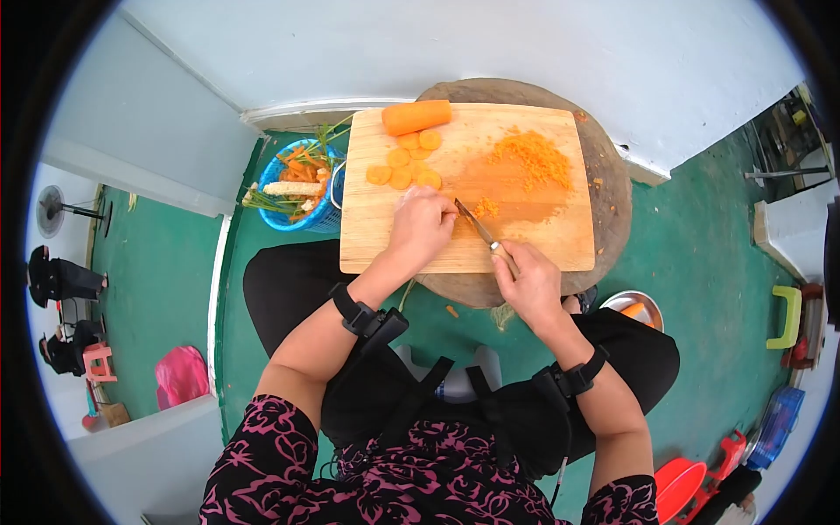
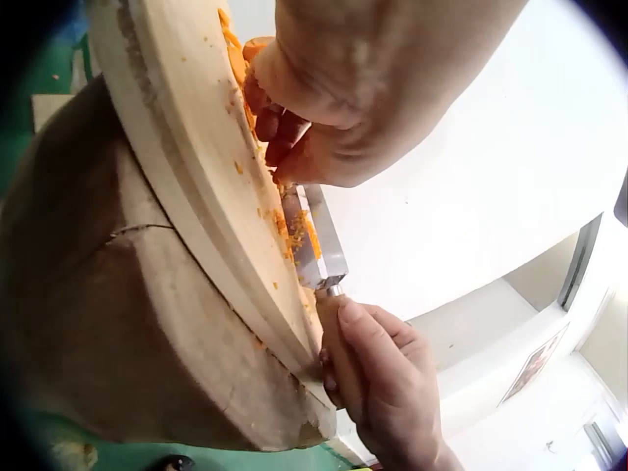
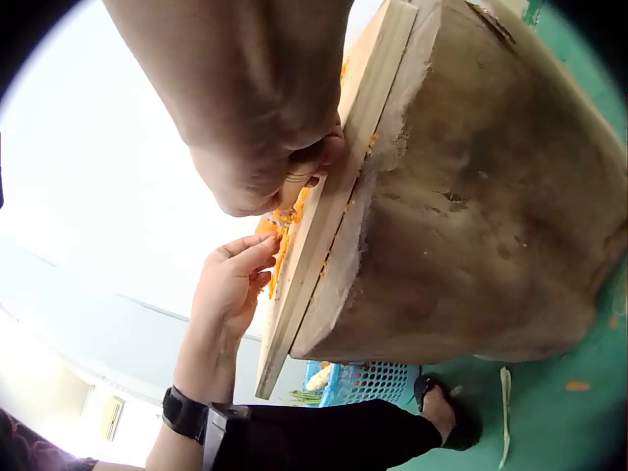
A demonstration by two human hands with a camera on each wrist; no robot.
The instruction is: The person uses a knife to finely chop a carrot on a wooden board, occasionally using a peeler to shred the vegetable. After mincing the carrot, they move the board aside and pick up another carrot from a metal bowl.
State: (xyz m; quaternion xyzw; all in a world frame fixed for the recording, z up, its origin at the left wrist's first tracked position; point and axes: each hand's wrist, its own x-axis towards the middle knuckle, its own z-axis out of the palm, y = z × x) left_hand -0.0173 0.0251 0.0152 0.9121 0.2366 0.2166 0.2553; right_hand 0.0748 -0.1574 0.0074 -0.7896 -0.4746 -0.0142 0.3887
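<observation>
My right hand (image 1: pixel 532 278) grips a knife (image 1: pixel 477 223) by its wooden handle; carrot bits cling to the blade (image 2: pixel 329 240). The blade lies low over the wooden cutting board (image 1: pixel 376 241), its tip beside my left fingertips. My left hand (image 1: pixel 420 223) has its fingers curled down at the board, holding carrot pieces (image 3: pixel 267 227) that are mostly hidden under them. Round carrot slices (image 1: pixel 398 158) lie beyond that hand, below a thick carrot chunk (image 1: pixel 416 116). Minced carrot (image 1: pixel 532 159) is spread at the board's far right, with a smaller heap (image 1: pixel 486 207) near the blade.
The board sits on a round wooden stump (image 1: pixel 617 210) by a white wall (image 1: pixel 525 44). A blue basket (image 1: pixel 282 220) of vegetable scraps stands left of it. A metal bowl (image 1: pixel 654 306) is on the green floor near the right knee. A red basin (image 1: pixel 681 486) lies at lower right.
</observation>
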